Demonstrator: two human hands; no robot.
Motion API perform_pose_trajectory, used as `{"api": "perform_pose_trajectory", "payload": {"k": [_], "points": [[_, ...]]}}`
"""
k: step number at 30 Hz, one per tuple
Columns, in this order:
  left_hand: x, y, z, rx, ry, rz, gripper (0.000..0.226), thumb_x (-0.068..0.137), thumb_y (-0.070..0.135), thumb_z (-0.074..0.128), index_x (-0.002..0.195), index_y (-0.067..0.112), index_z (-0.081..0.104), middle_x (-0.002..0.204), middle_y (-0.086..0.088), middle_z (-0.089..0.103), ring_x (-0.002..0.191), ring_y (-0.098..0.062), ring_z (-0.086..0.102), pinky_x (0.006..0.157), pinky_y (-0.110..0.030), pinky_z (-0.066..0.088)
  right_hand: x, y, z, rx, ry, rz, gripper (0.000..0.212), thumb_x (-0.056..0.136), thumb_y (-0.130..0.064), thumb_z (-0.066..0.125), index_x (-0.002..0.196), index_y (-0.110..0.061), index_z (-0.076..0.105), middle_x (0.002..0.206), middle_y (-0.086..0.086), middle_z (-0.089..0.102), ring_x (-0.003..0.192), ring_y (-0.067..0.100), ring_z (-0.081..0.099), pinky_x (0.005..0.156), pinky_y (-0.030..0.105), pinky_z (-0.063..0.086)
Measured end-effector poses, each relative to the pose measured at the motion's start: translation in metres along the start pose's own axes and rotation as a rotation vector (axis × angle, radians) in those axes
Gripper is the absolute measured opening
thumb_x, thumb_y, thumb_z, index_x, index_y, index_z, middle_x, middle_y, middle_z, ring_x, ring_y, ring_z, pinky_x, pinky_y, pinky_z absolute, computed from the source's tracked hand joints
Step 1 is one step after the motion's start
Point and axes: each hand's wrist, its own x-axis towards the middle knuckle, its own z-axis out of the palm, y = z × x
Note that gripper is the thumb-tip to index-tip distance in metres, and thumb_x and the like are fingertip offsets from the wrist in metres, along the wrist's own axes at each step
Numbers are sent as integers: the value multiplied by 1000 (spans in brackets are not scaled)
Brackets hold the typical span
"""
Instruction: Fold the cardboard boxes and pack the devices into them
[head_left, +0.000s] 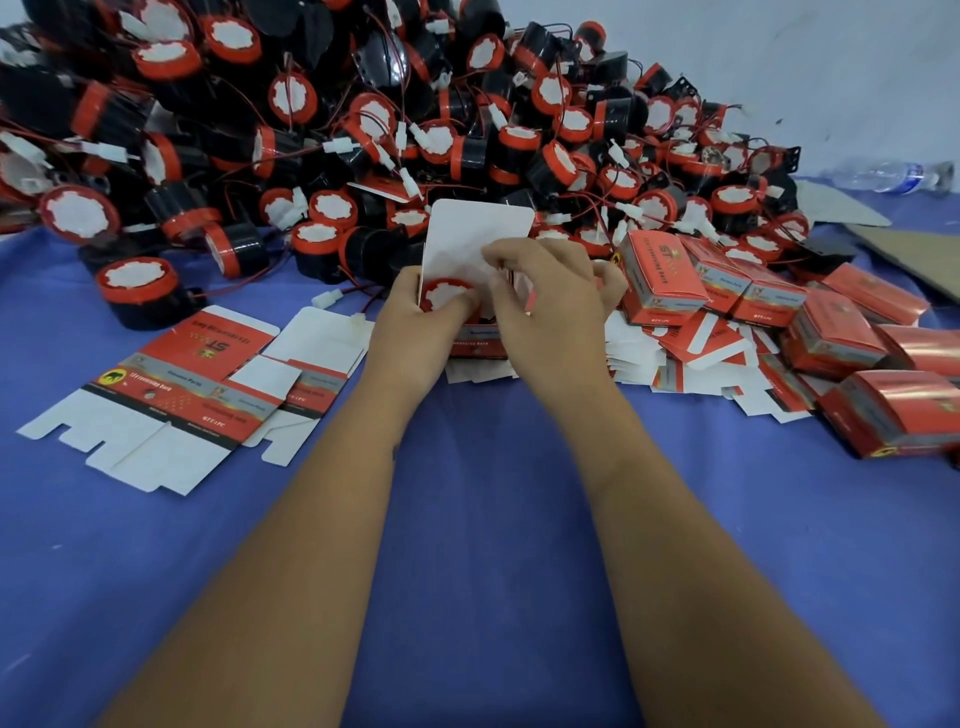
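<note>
Box (480, 291) stands open with a device (448, 296) seated inside; your left hand (415, 317) grips both, your right hand (545, 301) pinches a flap. Next, tuck the lid (480, 228) down.

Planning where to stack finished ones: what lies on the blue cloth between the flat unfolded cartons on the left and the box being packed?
In the head view, a loose white plug on its red wire, overlapping the flat unfolded cartons, then the left hand gripping the open red box.
</note>
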Motion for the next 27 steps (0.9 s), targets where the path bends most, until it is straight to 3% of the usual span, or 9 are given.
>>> {"api": "perform_pose_trajectory", "payload": {"k": [3,7,10,13,16,18,21,24,27], "points": [[-1,3,1,-25,16,-24,52,70,46,66,119,28,59,108,11,69,100,-7,66,94,-38,55,-3,6,0,-118,-8,-62,21,87,-17,67,108,-19,71,103,-6,67,108,23,57,100,54,36],[0,2,0,-40,36,-46,51,70,45,67,117,26,60,108,9,69,99,-9,66,94,-40,55,-4,8,0,-239,121,-125,9,80,-20,73,88,-17,77,111,5,63,111,28,54,94,36,27],[2,-1,0,-27,39,-45,41,74,43,68,112,29,60,105,10,69,98,-9,66,94,-42,55,-1,11,0,-6,0,-59,7,79,-2,72,85,-5,74,105,8,57,99,19,52,88,29,42],[2,-1,0,-20,37,-42,41,71,46,67,110,32,60,105,11,69,99,-10,66,94,-42,55,-2,3,-2,128,-54,-32,30,76,11,63,100,-6,72,102,1,60,96,10,53,86,14,43],[2,0,0,-13,29,-45,46,76,48,62,118,30,59,110,9,69,105,-14,65,97,-44,53,-5,-7,-4,188,-173,24,45,77,5,58,116,-16,66,100,-8,66,103,13,60,92,18,44],[0,5,0,-177,-12,-77,46,90,54,51,124,24,60,115,1,70,109,-20,66,95,-43,54,-8,-9,-6,292,-251,148,42,81,-10,56,120,-20,63,98,-6,69,103,15,61,92,28,49],[0,12,-1,-390,-57,-51,63,105,55,16,120,19,65,102,-2,77,95,-15,73,73,-25,58,-6,-6,-7,491,-252,343,30,92,-17,50,119,-22,62,99,3,72,105,21,63,96,36,51],[0,10,-1,-387,-39,-38,52,108,44,20,122,19,64,103,-2,76,91,-13,73,69,-22,57,-5,1,-2,402,-261,324,27,98,-6,50,117,-24,58,106,-1,71,109,9,62,95,24,48],[0,5,-2,-229,-55,27,33,102,15,35,122,29,58,111,3,69,88,-2,66,69,-17,53,-8,-1,6,393,-119,319,41,89,-1,61,121,-21,46,104,-3,64,100,6,59,84,14,44]]}}
